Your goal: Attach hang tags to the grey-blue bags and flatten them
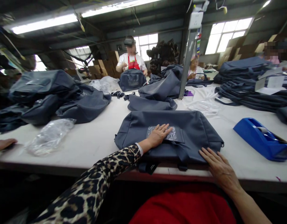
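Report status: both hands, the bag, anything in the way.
Left hand on clear patch of bag; right hand on its near right corner. Bag lying on table. Nothing blocking; tape dispenser apart, to the right.

The white table [92, 133] bears dark bags [192, 132], clear plastic [53, 135], 1 blue tape dispenser [255, 138].

The left grip [158, 136] partly hides the clear plastic patch [173, 134]; the left edge crops a co-worker's hand [4, 144].
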A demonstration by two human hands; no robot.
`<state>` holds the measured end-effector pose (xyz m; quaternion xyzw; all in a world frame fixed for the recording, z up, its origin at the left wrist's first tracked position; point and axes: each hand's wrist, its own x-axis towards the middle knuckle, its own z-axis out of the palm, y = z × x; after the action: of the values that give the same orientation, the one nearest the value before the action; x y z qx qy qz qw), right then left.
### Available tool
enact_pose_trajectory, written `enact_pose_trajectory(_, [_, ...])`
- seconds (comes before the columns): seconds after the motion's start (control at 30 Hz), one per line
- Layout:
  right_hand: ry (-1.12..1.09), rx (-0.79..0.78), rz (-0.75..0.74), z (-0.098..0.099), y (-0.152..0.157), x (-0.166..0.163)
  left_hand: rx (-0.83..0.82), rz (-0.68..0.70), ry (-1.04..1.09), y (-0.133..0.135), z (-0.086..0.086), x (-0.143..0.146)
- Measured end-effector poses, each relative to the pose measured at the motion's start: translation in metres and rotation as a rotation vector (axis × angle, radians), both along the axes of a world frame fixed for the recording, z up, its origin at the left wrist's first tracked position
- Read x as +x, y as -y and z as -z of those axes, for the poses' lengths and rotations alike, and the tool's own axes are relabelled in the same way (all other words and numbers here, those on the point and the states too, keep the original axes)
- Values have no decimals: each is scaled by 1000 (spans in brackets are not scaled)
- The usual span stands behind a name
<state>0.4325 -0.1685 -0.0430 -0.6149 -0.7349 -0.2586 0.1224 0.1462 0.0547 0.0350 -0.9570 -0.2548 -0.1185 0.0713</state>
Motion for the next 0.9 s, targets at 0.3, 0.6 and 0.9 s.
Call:
enact_pose_trajectory(0.3, [-60,-26,1,-3,-2,-4,-94,-145,35,-13,19,9])
enact_pose_trajectory(0.6, [-90,71,-57,-21,-8,1,-231,204,-60,72,-24,-44])
enact_pose_trajectory(0.9, [-165,37,52,-116,-29,21,-61,-61,-120,84,-53,-36])
